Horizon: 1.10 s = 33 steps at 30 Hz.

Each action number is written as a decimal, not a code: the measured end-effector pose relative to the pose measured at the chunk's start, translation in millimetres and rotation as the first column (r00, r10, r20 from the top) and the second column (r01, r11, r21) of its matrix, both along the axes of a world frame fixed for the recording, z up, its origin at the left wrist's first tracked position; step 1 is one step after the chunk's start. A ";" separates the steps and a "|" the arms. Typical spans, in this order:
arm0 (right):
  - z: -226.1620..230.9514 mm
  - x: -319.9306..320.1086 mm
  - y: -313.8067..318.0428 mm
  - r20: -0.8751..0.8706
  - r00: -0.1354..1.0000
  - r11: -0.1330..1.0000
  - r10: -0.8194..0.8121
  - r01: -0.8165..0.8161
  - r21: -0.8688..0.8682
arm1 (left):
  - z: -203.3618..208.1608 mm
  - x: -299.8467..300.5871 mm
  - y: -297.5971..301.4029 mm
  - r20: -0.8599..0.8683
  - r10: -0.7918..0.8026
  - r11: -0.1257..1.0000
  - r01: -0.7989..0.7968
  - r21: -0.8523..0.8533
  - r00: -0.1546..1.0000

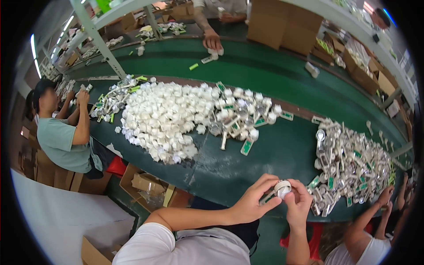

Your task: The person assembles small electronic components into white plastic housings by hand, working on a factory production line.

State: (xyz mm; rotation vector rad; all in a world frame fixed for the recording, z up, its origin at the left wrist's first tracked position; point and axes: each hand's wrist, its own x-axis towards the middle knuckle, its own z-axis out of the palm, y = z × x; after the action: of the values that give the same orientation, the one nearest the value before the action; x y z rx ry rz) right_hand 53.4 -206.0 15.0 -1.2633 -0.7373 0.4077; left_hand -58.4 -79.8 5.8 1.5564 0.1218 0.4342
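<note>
carton [179, 198] by bench [216, 176]: brown cardboard [149, 182], clear plastic [152, 199] inside
green panels [247, 147]: any writing too small to read
left hand [256, 199], right hand [300, 203]: together, clamped on white round part [282, 189]

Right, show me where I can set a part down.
Bare tabletop lies beyond the left hand, between the white pile and the heap at right; green belt is free behind the mixed cluster. Pile, heap and cluster are crowded.
</note>
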 end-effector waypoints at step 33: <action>-104.4 -123.8 253.0 0.703 0.459 0.833 0.544 -0.193 -0.519 | -65.4 -182.8 125.0 0.011 0.881 0.425 -0.800 0.423 0.474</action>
State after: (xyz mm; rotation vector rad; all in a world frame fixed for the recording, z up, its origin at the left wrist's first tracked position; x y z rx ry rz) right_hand -70.4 47.0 -89.4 -1.6611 -1.8907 0.2840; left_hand -241.1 45.2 -59.5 1.8353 1.1214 1.1564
